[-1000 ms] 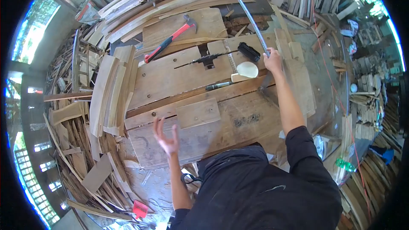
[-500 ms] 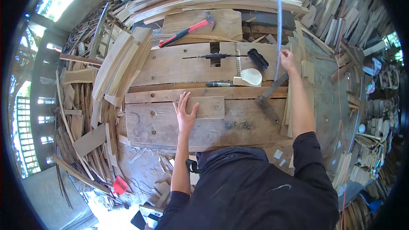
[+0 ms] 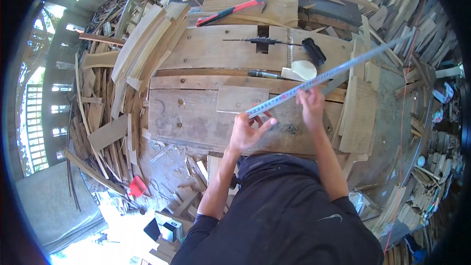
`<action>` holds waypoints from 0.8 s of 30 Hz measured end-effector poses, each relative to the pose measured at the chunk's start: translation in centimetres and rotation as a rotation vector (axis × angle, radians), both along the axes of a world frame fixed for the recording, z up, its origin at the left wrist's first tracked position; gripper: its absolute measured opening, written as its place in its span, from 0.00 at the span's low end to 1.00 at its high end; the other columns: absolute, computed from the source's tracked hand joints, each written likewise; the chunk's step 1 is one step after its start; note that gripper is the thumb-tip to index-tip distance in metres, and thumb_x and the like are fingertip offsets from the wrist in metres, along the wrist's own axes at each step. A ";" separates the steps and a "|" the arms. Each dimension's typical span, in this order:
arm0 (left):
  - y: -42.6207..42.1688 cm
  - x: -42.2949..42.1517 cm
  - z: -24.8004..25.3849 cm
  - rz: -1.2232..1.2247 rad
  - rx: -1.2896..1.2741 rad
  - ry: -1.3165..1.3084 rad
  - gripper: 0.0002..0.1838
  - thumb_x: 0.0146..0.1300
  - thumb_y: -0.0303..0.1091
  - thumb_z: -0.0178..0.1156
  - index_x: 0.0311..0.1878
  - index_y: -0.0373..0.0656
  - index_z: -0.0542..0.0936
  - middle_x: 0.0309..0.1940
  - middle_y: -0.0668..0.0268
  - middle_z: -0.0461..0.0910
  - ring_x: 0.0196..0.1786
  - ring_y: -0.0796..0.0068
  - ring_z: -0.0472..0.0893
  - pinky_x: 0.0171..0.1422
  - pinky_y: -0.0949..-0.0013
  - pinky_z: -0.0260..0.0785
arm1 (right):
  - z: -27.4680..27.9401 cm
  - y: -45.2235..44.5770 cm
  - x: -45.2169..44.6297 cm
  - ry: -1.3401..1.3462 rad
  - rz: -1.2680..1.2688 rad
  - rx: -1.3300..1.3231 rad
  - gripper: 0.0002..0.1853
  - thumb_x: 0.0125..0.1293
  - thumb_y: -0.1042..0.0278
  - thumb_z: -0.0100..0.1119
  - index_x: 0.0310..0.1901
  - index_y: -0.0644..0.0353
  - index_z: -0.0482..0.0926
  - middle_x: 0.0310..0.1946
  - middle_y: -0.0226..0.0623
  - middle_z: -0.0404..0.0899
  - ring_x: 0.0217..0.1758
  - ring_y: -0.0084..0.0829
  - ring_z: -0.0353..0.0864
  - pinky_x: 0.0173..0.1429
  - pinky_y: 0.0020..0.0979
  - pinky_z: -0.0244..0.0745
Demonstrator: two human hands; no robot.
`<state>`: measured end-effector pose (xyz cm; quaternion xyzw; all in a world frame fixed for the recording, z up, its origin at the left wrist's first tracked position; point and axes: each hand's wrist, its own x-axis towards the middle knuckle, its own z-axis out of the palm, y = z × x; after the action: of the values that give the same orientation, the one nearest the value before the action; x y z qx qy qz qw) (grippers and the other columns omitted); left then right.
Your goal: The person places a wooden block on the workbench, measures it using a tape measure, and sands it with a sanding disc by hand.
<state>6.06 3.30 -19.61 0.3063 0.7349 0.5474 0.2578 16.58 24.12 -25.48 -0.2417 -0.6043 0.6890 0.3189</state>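
A long, thin measuring tape (image 3: pixel 326 76) with printed numbers slants across the bench, rising to the upper right. My left hand (image 3: pixel 248 130) is at its lower end, the fingers curled by the tape and the thumb held off to the side. Farther along, my right hand (image 3: pixel 311 105) has its fingers closed at the tape's near edge. Beneath the tape's low end lies a flat rectangular board (image 3: pixel 235 99) on the wooden workbench (image 3: pixel 196 122). Part of the board is hidden by the tape and my left hand.
A red and black hammer (image 3: pixel 233 10) lies at the back of the bench. Near the tape are a marker pen (image 3: pixel 264 74), a pale rounded piece (image 3: pixel 304 70) and a black object (image 3: pixel 314 51). Curved wood pieces (image 3: pixel 142 44) are stacked at left, boards (image 3: pixel 358 113) at right.
The tape has swung from upright to a low slant. My left hand has left the board and moved right to the tape's end; my right hand has come down and left.
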 end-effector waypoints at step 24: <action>-9.4 -10.1 -8.2 0.269 -0.442 0.100 0.23 0.68 0.53 0.74 0.42 0.37 0.88 0.27 0.58 0.86 0.32 0.68 0.86 0.40 0.63 0.76 | -1.4 -4.8 3.3 -0.217 -0.263 -0.070 0.06 0.80 0.65 0.65 0.47 0.58 0.82 0.33 0.22 0.77 0.31 0.14 0.73 0.36 0.21 0.68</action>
<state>-3.99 -6.11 -27.83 0.1687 0.8826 0.3871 0.2068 19.89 19.33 -26.87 -0.4023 -0.5739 0.6321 0.3305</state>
